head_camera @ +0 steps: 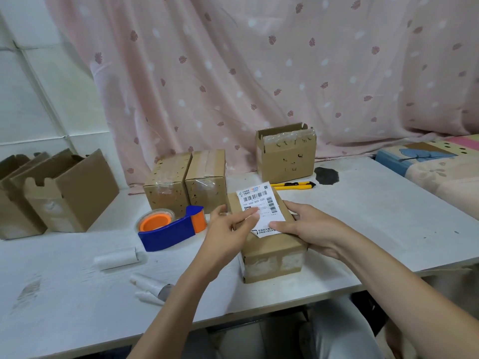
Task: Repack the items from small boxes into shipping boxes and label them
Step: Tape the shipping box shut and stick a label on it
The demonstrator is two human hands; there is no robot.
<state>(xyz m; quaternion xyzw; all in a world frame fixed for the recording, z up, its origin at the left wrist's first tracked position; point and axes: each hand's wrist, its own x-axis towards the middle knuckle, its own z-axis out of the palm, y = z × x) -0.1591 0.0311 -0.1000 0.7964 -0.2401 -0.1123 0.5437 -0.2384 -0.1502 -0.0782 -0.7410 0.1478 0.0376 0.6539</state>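
light: soft, even, bright | shadows: faint | edges: wide-angle bending | focus: slightly soft

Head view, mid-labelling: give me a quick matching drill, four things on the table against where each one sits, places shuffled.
Things:
1. shipping label
2. tape dispenser
3. utility knife
4. open boxes

Places:
A. far left of the table
B. on top of the box under both hands
C. beside the taped box at the back
D. left of the left hand, in front of two sealed boxes

Pairs: 1-B, 2-D, 3-C, 4-A
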